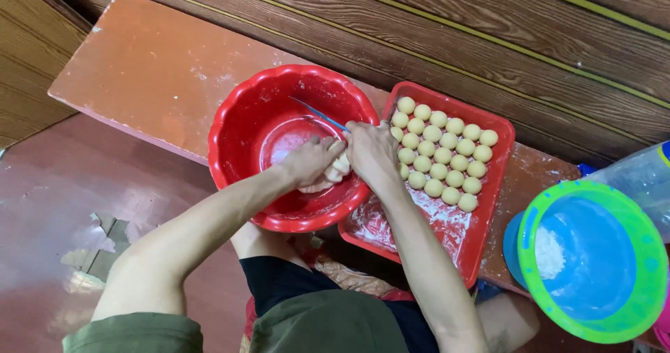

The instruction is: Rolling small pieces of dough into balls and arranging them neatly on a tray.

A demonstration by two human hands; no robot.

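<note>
Both hands meet over the red bowl [244, 126]; left hand [310, 161] curls round dough [340, 166]; right hand [370, 147] pinches it, seemingly; dough balls [440, 151] fill the tray [488, 234] beside.

Red basin [241, 126]: glossy smooth plastic, flour-dusted inside. Red tray [481, 238]: plastic, powdery film. Dough balls [440, 151]: matt, smooth. Tabletop [153, 67]: painted, worn, dusty at its edges. Wall boards [488, 39]: grained wood.

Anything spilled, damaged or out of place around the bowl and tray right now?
White flour is smeared over the bare lower end of the red tray and dusted on the red bench. The floor at left has a chipped, peeling patch. The dough balls sit in tidy rows; both hands work dough over the red bowl.
</note>
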